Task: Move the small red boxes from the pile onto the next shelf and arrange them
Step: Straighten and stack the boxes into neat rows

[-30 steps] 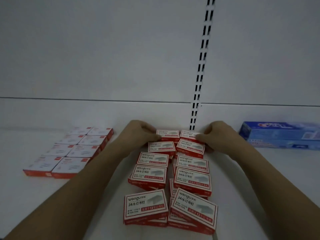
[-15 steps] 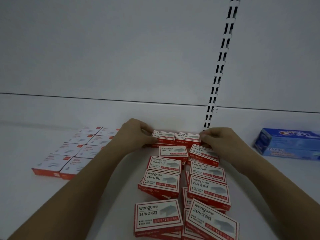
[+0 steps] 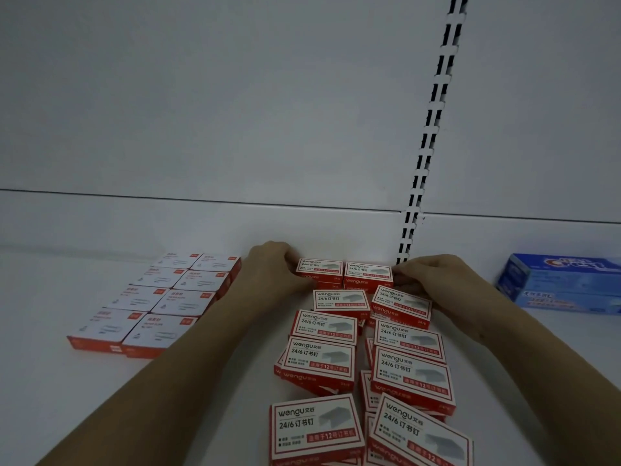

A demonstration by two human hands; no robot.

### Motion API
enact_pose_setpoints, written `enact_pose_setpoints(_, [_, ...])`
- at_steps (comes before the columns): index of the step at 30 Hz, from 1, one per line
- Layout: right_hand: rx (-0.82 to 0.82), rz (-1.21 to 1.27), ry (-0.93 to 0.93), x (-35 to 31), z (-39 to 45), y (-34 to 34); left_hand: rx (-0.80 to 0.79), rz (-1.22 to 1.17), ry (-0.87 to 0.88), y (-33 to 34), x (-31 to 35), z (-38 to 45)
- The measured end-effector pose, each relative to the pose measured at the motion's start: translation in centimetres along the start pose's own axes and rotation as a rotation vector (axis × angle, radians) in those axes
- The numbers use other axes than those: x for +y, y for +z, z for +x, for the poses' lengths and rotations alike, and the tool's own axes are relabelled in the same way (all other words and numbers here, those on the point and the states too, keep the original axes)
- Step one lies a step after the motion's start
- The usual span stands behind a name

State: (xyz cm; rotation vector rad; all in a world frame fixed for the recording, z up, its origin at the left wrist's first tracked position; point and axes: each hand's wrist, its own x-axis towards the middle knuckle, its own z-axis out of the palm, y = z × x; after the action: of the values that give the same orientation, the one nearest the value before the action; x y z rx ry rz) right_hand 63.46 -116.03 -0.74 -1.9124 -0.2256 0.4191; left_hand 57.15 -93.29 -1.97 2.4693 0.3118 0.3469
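Several small red-and-white staple boxes lie in two rough, overlapping columns (image 3: 366,351) on the white shelf (image 3: 50,381), running from the front edge to the back wall. At the far end two boxes (image 3: 344,269) stand side by side against the wall. My left hand (image 3: 272,274) has curled fingers on the left end of that pair. My right hand (image 3: 433,280) grips its right end, with fingers also over the box just in front. Both forearms reach in from below.
A neat two-column block of white-topped red boxes (image 3: 158,304) lies to the left. A blue toothpaste carton (image 3: 564,284) sits at the right. A slotted black upright (image 3: 430,136) runs up the back wall.
Both hands have slid the two rear boxes back until they sit side by side at the wall. The view has shifted left and closer.
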Motion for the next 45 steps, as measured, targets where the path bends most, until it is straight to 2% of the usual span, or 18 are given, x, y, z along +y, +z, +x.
enact_pose_setpoints(6, [-0.04,0.049,-0.001,-0.3,-0.5,-0.5,-0.046,-0.03,-0.008,-0.1,-0.1,0.2])
enact_pose_setpoints(12, [-0.017,0.058,0.056,-0.6,-0.6,-0.7,-0.093,-0.135,-0.124,-0.6,-0.5,0.6])
enact_pose_setpoints(19, [0.035,0.024,0.032,-0.9,-0.6,-0.4,-0.105,-0.468,-0.261,-1.3,0.2,0.3])
enact_pose_setpoints(31, [-0.09,0.064,0.024,-1.2,-1.3,-0.8,-0.16,-0.482,-0.307,-1.5,0.5,0.3])
enact_pose_setpoints(33, [-0.082,0.049,0.021,-1.2,-1.1,-0.9,-0.109,-0.402,-0.247,-1.4,0.4,0.1])
enact_pose_setpoints(35, [-0.032,-0.025,0.002,-1.1,-0.9,-1.0,0.087,-0.206,-0.112,-1.5,0.4,-0.1])
enact_pose_setpoints(37, [0.074,-0.164,-0.052,-1.1,-0.7,-1.4,0.206,-0.168,0.004,-2.1,0.9,-0.5])
enact_pose_setpoints(38, [0.118,-0.232,-0.086,-1.2,-0.8,-1.8,0.17,-0.225,0.017,-2.4,1.2,-0.6])
enact_pose_setpoints(40, [0.129,-0.33,-0.106,-1.4,-1.4,-2.5,-0.015,-0.307,-0.02,-2.8,1.7,-1.0])
enact_pose_setpoints(42, [0.036,-0.399,-0.039,-1.4,-2.0,-3.3,-0.192,-0.274,-0.083,-2.9,2.0,-1.3])
enact_pose_setpoints(45, [-0.168,-0.427,0.074,-1.5,-2.6,-3.4,-0.328,-0.189,-0.166,-2.7,2.1,-1.4])
